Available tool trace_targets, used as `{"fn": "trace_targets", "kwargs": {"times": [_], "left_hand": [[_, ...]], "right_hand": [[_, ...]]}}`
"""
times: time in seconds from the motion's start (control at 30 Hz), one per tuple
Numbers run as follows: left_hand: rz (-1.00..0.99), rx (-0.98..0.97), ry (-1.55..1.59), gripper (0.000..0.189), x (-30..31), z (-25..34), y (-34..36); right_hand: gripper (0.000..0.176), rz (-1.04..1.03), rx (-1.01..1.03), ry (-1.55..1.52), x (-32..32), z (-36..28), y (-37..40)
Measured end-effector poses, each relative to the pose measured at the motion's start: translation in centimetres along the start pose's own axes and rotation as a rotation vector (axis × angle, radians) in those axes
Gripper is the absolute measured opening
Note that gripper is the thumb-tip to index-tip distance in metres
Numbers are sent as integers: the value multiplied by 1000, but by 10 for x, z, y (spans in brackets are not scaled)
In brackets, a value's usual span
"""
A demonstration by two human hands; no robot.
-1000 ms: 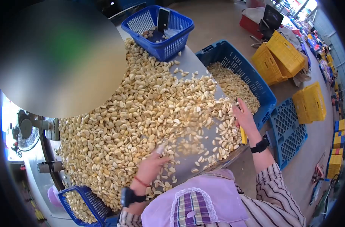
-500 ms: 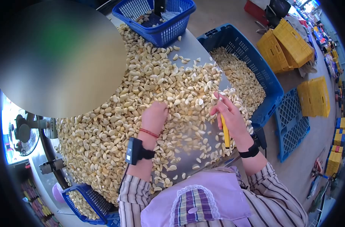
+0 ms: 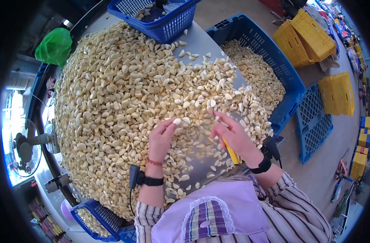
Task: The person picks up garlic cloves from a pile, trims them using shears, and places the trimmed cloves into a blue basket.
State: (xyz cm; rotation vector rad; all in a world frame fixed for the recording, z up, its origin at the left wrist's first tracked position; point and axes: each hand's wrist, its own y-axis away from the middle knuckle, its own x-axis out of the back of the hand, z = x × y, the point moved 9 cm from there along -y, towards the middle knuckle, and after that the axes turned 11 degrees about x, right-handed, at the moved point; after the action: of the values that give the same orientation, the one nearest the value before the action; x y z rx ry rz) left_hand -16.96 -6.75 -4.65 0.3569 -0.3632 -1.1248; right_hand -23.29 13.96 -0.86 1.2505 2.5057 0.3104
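Because the left hand (image 3: 160, 141) holds its piece (image 3: 177, 121) mid-frame by a mere pinch, it could slip into the pile (image 3: 108, 105); the yellow tool (image 3: 231, 153), clasped by the right hand (image 3: 235, 139) right of centre, might nick if sharp.

Two hands (image 3: 160, 141) (image 3: 234, 137), one yellow tool (image 3: 231, 152), one fan (image 3: 26, 146).

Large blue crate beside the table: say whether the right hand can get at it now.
Probably yes: only loose pale pieces on the table seem to lie between the right hand and the large blue crate, though the yellow-handled tool in that hand may hamper grasping.
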Motion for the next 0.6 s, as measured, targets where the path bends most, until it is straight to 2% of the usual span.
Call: {"fn": "trace_targets", "kwargs": {"times": [0.07,0.1,0.13,0.2,0.23,0.27,0.33,0.37,0.4,0.47,0.5,0.53,0.6], "left_hand": [[-45,241,184,13,-6,0,26],[-45,239,313,10,-7,-10,33],[-45,242,314,10,-10,-11,40],[-36,62,154,10,-17,13,56],[-41,-48,111,9,-20,25,63],[-46,-49,114,9,-20,23,69],[-178,6,429,10,-22,15,77],[-181,8,427,10,-21,16,77],[-316,30,682,10,-26,19,78],[-584,75,1196,11,-34,31,81],[-544,58,1192,7,-31,30,74],[-542,61,1194,7,-38,31,64],[-55,-218,-118,11,-41,48,42]], "right_hand": [[55,-66,-18,34,-19,-7,6],[58,-132,-34,73,-30,-9,9],[58,-132,-37,73,-34,-9,10],[60,-288,-102,91,-53,-3,17],[56,-296,-110,56,-61,-4,20],[56,-291,-111,59,-59,-1,21],[51,-379,-134,8,-64,9,26],[44,-335,-143,-9,-60,11,28],[44,-332,-145,-13,-55,14,30],[40,-145,-146,-97,-27,18,29],[38,-39,-129,-194,-12,17,26],[38,-38,-133,-193,-4,17,25],[40,143,-51,-287,24,10,22]]}}
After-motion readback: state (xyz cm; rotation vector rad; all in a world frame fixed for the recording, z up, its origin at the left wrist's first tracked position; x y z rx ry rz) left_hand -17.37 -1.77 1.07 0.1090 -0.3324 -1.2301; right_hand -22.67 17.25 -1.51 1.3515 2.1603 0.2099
